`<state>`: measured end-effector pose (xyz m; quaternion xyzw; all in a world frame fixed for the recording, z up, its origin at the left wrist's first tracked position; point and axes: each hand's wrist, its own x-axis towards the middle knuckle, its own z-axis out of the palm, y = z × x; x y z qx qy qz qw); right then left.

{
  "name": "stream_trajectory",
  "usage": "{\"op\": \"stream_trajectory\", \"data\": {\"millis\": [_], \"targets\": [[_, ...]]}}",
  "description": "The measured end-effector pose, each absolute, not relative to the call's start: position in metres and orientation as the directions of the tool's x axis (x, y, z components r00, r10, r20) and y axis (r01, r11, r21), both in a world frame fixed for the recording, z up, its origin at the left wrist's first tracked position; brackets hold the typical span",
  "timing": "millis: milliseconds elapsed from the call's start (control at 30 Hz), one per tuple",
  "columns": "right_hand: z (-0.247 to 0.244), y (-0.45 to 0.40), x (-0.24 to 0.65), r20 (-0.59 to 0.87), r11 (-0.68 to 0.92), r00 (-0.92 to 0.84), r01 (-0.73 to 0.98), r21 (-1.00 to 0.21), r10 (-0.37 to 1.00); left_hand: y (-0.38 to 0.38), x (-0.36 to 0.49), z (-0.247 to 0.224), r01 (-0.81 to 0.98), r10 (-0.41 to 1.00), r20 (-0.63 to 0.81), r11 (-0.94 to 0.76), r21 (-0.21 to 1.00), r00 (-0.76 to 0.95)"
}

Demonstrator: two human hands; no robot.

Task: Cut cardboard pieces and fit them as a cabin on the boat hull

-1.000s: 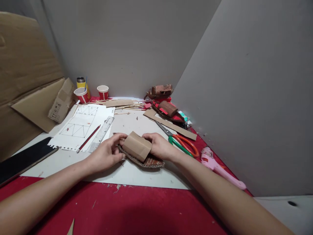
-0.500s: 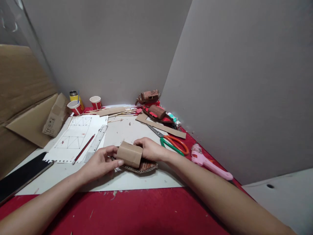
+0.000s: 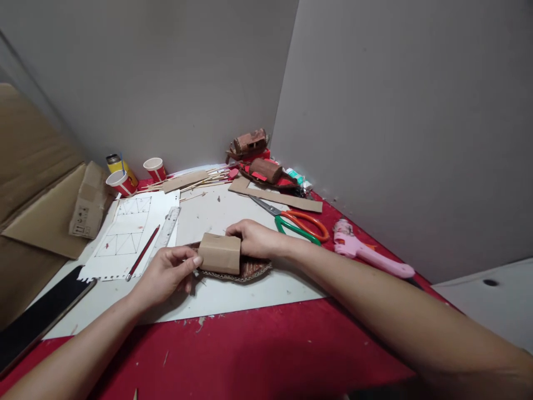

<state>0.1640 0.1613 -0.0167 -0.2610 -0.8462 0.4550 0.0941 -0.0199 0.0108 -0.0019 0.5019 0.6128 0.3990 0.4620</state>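
Observation:
A bent piece of plain brown cardboard arches over a small brown cardboard boat hull, whose corrugated edge shows along the front. My left hand is closed at the left end, its thumb at the cardboard's edge and its other fingers partly hidden behind. At the far right corner, my right hand grips the bent cardboard; its fingertips are hidden behind the piece. The hull rests on a white sheet, between both hands.
Scissors and a pink glue gun lie to the right. Two brown model boats stand at the back. On the left are a drawing, a pencil, a ruler, a phone and paper cups.
My left thumb has slid from the front of the bent cardboard to its left edge. The cardboard sits more level over the hull. The camera view has tilted and shifted.

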Motion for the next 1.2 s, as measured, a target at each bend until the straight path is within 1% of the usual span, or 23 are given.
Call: {"op": "stream_trajectory", "data": {"millis": [200,300,467,533,600,733,800,833,900,1033,1100,1200], "targets": [[-0.012,0.161,0.165,-0.057,0.465,-0.849,0.343,-0.816,0.526,0.008,-0.019,-0.011,0.235,0.991,-0.118,0.130,0.963,-0.067],[-0.010,0.161,0.165,-0.051,0.476,-0.846,0.347,-0.808,0.531,0.007,-0.017,-0.015,0.225,0.990,-0.126,0.137,0.965,-0.064],[-0.010,0.163,0.166,-0.034,0.497,-0.835,0.360,-0.790,0.550,0.009,-0.012,-0.017,0.380,0.990,-0.127,0.140,0.914,-0.058],[-0.010,0.163,0.166,-0.022,0.515,-0.833,0.362,-0.777,0.552,0.009,-0.012,-0.017,0.417,0.990,-0.129,0.143,0.898,-0.061],[-0.010,0.164,0.166,-0.013,0.537,-0.836,0.364,-0.761,0.548,0.009,-0.013,-0.017,0.422,0.990,-0.126,0.143,0.895,-0.068],[-0.008,0.163,0.169,0.007,0.595,-0.846,0.369,-0.714,0.533,0.009,-0.013,-0.016,0.407,0.995,-0.065,0.090,0.909,-0.074],[-0.006,0.161,0.172,0.015,0.625,-0.856,0.366,-0.690,0.517,0.009,-0.012,-0.015,0.393,0.995,-0.062,0.088,0.915,-0.078],[-0.005,0.161,0.174,0.023,0.642,-0.863,0.357,-0.678,0.504,0.009,-0.011,-0.014,0.385,0.994,-0.070,0.096,0.918,-0.082],[-0.003,0.160,0.178,0.086,0.703,-0.888,0.296,-0.646,0.452,0.009,-0.010,-0.014,0.370,0.993,-0.074,0.102,0.923,-0.087],[-0.005,0.162,0.182,0.310,0.852,-0.923,0.035,-0.523,0.228,0.008,-0.010,-0.016,0.376,0.998,-0.032,0.053,0.925,-0.062],[-0.007,0.164,0.180,0.360,0.875,-0.921,-0.046,-0.482,0.150,0.008,-0.012,-0.019,0.378,0.999,-0.017,0.035,0.925,-0.051],[-0.011,0.165,0.176,0.376,0.881,-0.916,-0.057,-0.470,0.141,0.007,-0.014,-0.026,0.369,0.999,-0.018,0.031,0.929,-0.039]]}}
